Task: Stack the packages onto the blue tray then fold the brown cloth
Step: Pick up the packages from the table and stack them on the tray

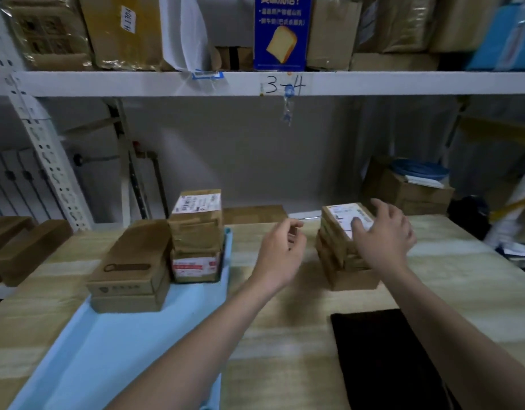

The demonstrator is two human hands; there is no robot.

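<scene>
Both forearms reach forward over the pale wood-grain table (284, 335), dark flat cloth (385, 359) lying under the right one. Smooth blue tray (113, 344) left of the left hand (280, 255) carries two stacks of taped cardboard packages (196, 235). Right hand (382, 232) rests spread on the top box of the remaining package stack (341, 250), thumb on its white label; left hand hovers just beside it, fingers loosely curled, holding nothing.

The white shelf beam (284, 82) carries a handwritten "3-4". Above it, a taped brown carton (122, 31) has a white sticker reading "H1304". The blue box (280, 31) with a bread slice bears Chinese characters, too blurred to read. Shipping labels on the stacked packages (196, 235) are illegible.
</scene>
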